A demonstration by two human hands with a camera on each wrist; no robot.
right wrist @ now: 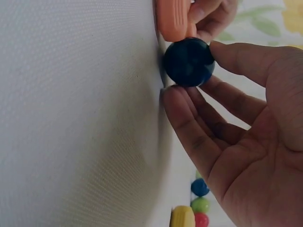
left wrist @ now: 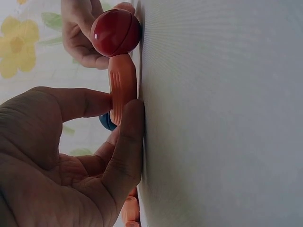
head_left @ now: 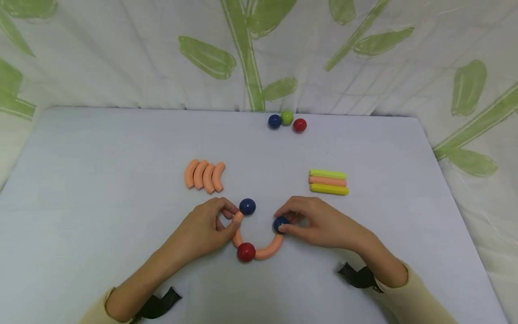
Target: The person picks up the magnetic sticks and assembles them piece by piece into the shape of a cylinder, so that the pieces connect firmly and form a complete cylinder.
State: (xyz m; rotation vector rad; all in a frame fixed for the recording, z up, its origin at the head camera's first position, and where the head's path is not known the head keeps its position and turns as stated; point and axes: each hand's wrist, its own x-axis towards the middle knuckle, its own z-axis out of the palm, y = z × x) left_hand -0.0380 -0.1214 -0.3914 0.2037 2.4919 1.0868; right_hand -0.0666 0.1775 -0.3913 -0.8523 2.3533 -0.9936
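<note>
On the table, a red ball (head_left: 246,252) joins two curved orange sticks into a U shape. My left hand (head_left: 205,226) pinches the left curved orange stick (left wrist: 122,78) between thumb and fingers. A blue ball (head_left: 247,206) sits at that stick's upper end, beside the left fingertips. At the free end of the right curved orange stick (head_left: 269,249), my right hand (head_left: 314,220) grips another blue ball (right wrist: 188,62) with thumb and fingertips. In the right wrist view this ball is right up against the stick's end.
Several loose curved orange sticks (head_left: 208,176) lie in a row at the left. Three straight sticks (head_left: 328,182), green, orange and yellow, lie at the right. Near the table's (head_left: 121,135) back edge rest blue (head_left: 274,121), green (head_left: 287,117) and red (head_left: 300,125) balls.
</note>
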